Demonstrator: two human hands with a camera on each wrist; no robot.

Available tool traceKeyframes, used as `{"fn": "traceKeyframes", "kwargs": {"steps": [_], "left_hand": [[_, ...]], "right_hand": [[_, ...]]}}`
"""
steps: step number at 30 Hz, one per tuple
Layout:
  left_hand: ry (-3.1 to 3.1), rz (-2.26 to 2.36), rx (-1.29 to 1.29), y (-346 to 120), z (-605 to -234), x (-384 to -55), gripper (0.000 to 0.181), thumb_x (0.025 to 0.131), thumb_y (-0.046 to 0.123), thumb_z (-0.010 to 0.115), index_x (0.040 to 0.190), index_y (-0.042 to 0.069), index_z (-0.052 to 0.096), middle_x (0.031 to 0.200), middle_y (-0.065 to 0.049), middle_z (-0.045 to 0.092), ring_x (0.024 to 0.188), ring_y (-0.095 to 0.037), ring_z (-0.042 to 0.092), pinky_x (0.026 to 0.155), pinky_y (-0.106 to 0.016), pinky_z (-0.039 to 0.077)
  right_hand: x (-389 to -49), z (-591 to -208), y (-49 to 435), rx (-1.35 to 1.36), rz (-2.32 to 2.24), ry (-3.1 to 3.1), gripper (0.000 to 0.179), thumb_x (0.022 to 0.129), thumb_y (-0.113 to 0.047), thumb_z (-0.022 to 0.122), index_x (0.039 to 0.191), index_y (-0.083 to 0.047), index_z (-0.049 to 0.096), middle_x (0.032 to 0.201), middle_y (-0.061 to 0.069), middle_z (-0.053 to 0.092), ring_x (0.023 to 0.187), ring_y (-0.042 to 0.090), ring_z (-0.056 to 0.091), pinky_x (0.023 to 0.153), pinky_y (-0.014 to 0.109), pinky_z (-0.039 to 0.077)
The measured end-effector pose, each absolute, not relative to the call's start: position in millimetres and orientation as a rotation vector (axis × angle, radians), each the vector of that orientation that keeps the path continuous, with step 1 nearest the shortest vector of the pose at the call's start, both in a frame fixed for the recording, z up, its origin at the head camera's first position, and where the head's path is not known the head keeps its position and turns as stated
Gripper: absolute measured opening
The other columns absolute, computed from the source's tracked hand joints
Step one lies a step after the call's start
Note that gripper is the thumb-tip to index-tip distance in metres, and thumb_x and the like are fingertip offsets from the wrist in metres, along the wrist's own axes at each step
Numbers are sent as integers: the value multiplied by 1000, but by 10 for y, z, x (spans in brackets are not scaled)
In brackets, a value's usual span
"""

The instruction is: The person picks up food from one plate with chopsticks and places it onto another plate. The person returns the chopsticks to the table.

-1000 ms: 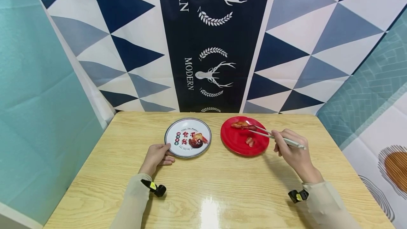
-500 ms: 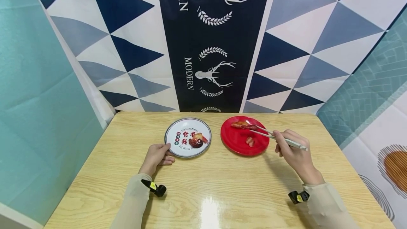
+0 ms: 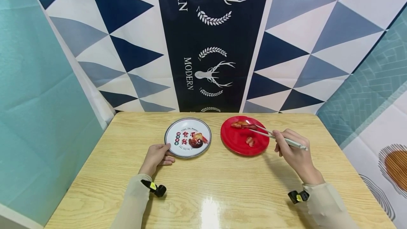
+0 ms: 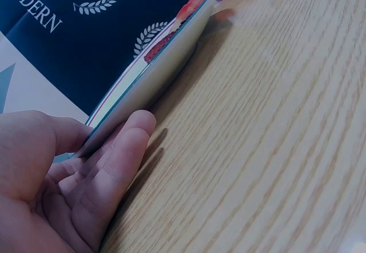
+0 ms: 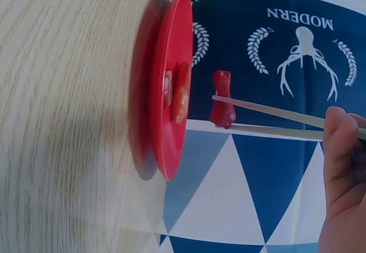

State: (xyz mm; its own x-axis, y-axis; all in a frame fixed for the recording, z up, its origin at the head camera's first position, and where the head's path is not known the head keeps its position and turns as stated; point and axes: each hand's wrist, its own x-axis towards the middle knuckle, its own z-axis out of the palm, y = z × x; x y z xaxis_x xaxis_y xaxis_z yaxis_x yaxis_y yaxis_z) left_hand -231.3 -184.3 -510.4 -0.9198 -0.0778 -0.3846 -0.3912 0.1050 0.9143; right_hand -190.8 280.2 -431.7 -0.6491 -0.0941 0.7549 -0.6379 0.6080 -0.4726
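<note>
My left hand (image 3: 156, 158) pinches the near-left rim of a white plate (image 3: 173, 133) with a dark edge, thumb on top and fingers beneath. Brown and orange-yellow food pieces (image 3: 197, 140) show at this plate's right side, beside printed red characters. My right hand (image 3: 294, 149) holds pale green chopsticks (image 3: 287, 141). Between their tips is a dark red, sausage-like piece of food (image 5: 222, 101), held above the red plate (image 3: 232, 142) and apart from it in the right wrist view. On that plate lie an orange-brown piece (image 5: 181, 95) and a smaller pinkish piece (image 3: 250, 141).
Both plates stand near the back edge of a light wooden table (image 3: 190, 186), with a narrow gap between them. A patterned cloth (image 3: 213, 45) hangs directly behind. Teal sheeting (image 3: 47, 98) rises at the left. Black wrist cameras (image 3: 157, 189) are strapped over both sleeves.
</note>
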Motion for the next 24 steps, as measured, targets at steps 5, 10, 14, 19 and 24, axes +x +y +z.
{"fn": "traceKeyframes", "kwargs": {"steps": [5,10,14,19,24], "left_hand": [[2146,1891,-470,-1837,-5107,-2317,38,107,30,55,109,-4,70,78,-11,73,61,-15,73,62,-29,67],[2155,1888,-462,-1833,-5110,-2310,38,107,30,56,106,-5,70,77,-11,73,61,-15,74,62,-29,67],[2160,1888,-460,-1834,-5111,-2309,37,107,30,56,106,-5,70,77,-11,73,62,-15,74,62,-29,67],[2160,1891,-458,-1839,-5113,-2303,37,107,30,56,106,-5,70,78,-11,73,62,-15,74,62,-29,67],[2157,1895,-455,-1836,-5102,-2302,37,106,29,56,107,-5,70,79,-11,73,62,-15,74,62,-29,67]], "right_hand": [[-1901,-4319,2796,574,990,-2116,35,91,8,70,68,-18,64,57,-6,59,44,-3,50,36,12,39],[-1886,-4306,2776,582,1006,-2101,35,91,8,70,69,-18,66,57,-6,60,44,-2,50,36,12,40],[-1874,-4296,2770,580,1015,-2095,35,91,8,70,68,-18,66,57,-5,60,44,-2,50,36,12,40],[-1865,-4287,2776,577,1012,-2112,36,92,7,70,68,-19,64,57,-6,60,45,-3,50,36,13,40],[-1867,-4284,2775,586,1016,-2105,37,92,8,70,68,-19,64,57,-5,60,45,-2,50,36,13,40]]}}
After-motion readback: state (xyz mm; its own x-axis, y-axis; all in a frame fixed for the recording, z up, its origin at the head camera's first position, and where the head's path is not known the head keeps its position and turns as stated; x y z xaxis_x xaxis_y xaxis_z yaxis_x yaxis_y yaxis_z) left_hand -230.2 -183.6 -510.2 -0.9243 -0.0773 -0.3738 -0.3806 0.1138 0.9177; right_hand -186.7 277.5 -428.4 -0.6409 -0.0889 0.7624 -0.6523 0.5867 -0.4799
